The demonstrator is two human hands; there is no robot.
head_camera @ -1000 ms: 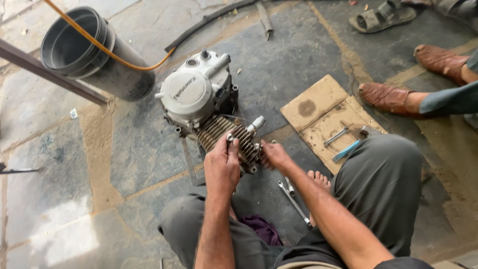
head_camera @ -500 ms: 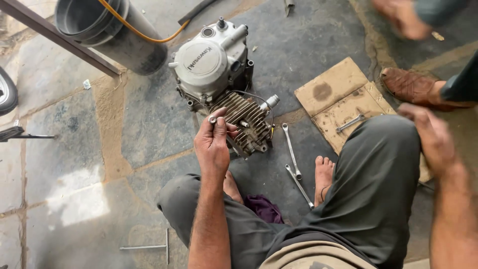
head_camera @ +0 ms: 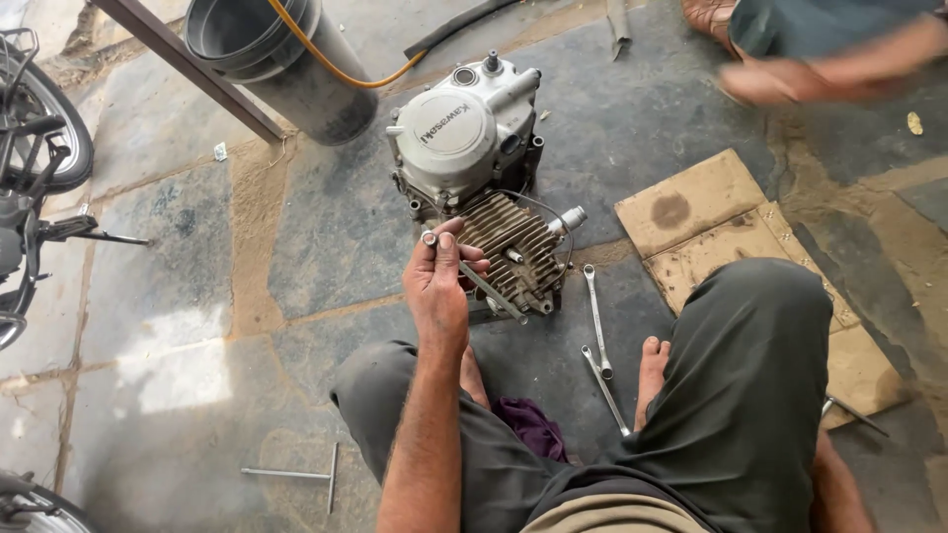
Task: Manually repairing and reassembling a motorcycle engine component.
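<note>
The stone floor [head_camera: 197, 286] carried everything, with much free room to the left of the person and in front of the left knee. On it, just ahead of the person's knees, stood a small motorcycle engine [head_camera: 474, 168], its round grey cover turned up toward the camera and its finned cylinder [head_camera: 509, 252] pointing toward the person. A dark bucket [head_camera: 286, 59] with a yellow hose [head_camera: 346, 74] stood behind the engine to the left, close but apart from it. To the right of the engine lay flat pieces of cardboard [head_camera: 711, 217], partly under the person's right leg.

The left hand [head_camera: 439, 286] was raised just before the cylinder fins. Its grip was closed on a long thin socket wrench [head_camera: 474, 276]: thumb and fingers pinched the socket end at the top. The long axis of the tool ran slanted, from the socket end at the upper left down to the lower right, where the far end lay over the lower edge of the fins; I cannot tell if it touched them.

The right hand was hidden behind the right knee, so I cannot tell its grip. Two spanners [head_camera: 597, 336] lay on the floor between the engine and the bare foot [head_camera: 652, 375], nearly end to end. A T-handle tool [head_camera: 296, 474] lay alone at the lower left, with open floor around it. Another person's blurred hand [head_camera: 780, 79] was at the upper right edge.
</note>
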